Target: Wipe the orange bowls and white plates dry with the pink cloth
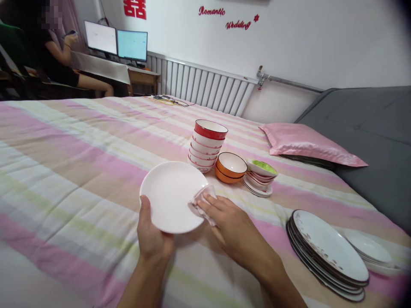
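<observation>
A round white plate (173,194) is held up over the bed, tilted toward me. My left hand (152,235) grips its lower left rim, thumb on the upper face and the other fingers hidden beneath. Against the plate's right edge, my right hand (229,220) presses a folded pale pink cloth (204,203), with its fingers closed over it. Just behind the plate stands a tall stack of white bowls with red trim (208,145). Beside that stack are orange bowls (231,167) and a pile of small dishes (260,176) topped by a green-lined one.
On the right lie stacked oval plates (330,248) and smaller white plates (369,248). A pink pillow (314,143) rests by the grey headboard (369,115). The striped bedspread (80,171) lies underneath. Cables (170,101) lie at the far edge; a seated person (64,55) holds a phone.
</observation>
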The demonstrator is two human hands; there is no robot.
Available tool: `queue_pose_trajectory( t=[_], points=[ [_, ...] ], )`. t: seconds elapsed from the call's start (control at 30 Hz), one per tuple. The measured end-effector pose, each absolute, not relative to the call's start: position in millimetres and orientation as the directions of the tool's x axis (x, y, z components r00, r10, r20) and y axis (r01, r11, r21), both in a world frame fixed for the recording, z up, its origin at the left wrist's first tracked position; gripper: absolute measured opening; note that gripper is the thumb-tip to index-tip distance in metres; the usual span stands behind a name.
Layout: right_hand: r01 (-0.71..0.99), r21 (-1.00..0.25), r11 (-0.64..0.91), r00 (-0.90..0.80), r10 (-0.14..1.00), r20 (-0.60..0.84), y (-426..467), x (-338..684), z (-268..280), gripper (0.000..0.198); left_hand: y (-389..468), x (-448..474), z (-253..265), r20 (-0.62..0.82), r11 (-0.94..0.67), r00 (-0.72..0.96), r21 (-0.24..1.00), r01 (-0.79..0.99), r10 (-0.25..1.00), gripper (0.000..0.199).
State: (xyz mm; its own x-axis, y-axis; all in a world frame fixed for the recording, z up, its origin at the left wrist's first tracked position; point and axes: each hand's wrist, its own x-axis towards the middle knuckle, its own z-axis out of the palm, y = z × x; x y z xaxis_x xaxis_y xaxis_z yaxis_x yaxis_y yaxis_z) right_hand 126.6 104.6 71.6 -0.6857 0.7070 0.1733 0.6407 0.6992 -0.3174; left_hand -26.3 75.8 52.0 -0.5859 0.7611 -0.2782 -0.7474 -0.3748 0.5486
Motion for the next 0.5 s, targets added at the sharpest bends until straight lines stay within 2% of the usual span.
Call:
queue_pose_trajectory(
  t=[0.13, 0.27, 0.4, 0.5],
  points=[
    [0.608, -0.363, 0.706, -0.717, 0.685, 0.129, 90, 127, 82, 0.051, 76, -25, 51, -0.265, -0.377, -0.576, 0.539, -0.753, 0.773, 0.042],
    [0.504, -0.438, 0.745, -0.792, 0.601, 0.111, 78, 126, 92, 0.049, 74, -25, 52, -0.293, -0.34, -0.529, 0.507, -0.792, 0.797, 0.047],
    [0.329, -0.502, 0.8, -0.877, 0.455, 0.151, 73, 123, 99, 0.052, 69, -30, 51, -0.414, -0.122, -0.295, 0.395, -0.911, 0.861, 0.062],
    [0.267, -0.502, 0.823, -0.876, 0.424, 0.229, 75, 120, 98, 0.051, 67, -34, 49, -0.427, 0.037, -0.108, 0.317, -0.948, 0.898, 0.066]
  ],
)
